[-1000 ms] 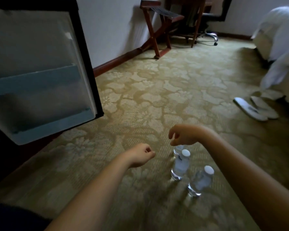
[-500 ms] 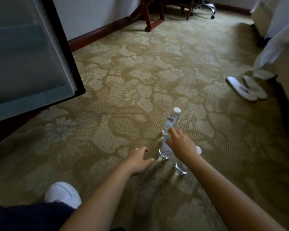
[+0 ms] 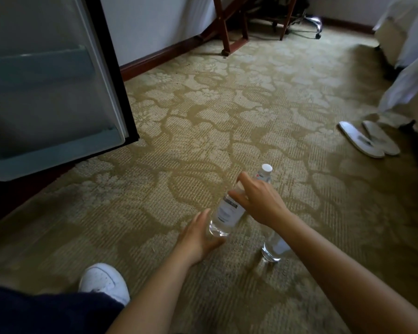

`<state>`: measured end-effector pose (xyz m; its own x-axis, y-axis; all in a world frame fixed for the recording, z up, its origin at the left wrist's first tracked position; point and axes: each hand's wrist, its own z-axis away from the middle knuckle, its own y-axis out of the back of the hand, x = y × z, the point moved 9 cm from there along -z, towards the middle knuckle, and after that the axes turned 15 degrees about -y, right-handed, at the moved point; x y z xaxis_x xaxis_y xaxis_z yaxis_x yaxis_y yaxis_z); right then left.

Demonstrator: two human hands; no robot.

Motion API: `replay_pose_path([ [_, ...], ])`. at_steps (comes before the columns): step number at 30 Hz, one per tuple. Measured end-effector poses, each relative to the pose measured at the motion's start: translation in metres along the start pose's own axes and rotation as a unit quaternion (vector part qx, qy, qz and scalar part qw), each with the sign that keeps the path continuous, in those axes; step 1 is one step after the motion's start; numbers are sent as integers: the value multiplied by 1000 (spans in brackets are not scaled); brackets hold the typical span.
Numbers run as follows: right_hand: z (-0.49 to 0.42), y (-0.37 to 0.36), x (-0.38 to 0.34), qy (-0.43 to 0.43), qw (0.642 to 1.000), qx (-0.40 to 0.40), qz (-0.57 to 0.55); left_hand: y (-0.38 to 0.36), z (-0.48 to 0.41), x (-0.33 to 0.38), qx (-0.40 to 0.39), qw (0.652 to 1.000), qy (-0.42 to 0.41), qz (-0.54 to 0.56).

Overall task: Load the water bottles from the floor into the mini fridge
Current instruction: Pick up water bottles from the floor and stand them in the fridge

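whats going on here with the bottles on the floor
A person's right hand grips the top of a tilted water bottle, and the open left hand is by its base. Two more stand nearby: the far bottle behind that hand and the near bottle under the right forearm. The mini fridge door is open at left.

Dim room, weak daylight on the floor.
We found the carpet (image 3: 227, 112) palest mid-floor and murky at the lower corners; the right hand (image 3: 261, 201) and its bottle (image 3: 225, 213) were smeared by motion, the fridge door (image 3: 46, 92) bowed at the edge, the chair base (image 3: 312, 20) glinted.
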<state>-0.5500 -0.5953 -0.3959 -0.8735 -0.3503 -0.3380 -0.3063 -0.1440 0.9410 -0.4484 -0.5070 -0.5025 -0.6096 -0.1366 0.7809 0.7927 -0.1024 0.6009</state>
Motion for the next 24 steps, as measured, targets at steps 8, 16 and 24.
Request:
replay_pose_path([
  [8, 3, 56, -55, 25, 976, 53, -211, 89, 1, 49, 114, 982, -144, 52],
  [16, -9, 100, -110, 60, 948, 85, -301, 196, 11, 103, 51, 957, -175, -227],
  [24, -20, 140, -207, 111, 900, 102, -408, 325, 60, 130, 74, 901, -156, -397],
])
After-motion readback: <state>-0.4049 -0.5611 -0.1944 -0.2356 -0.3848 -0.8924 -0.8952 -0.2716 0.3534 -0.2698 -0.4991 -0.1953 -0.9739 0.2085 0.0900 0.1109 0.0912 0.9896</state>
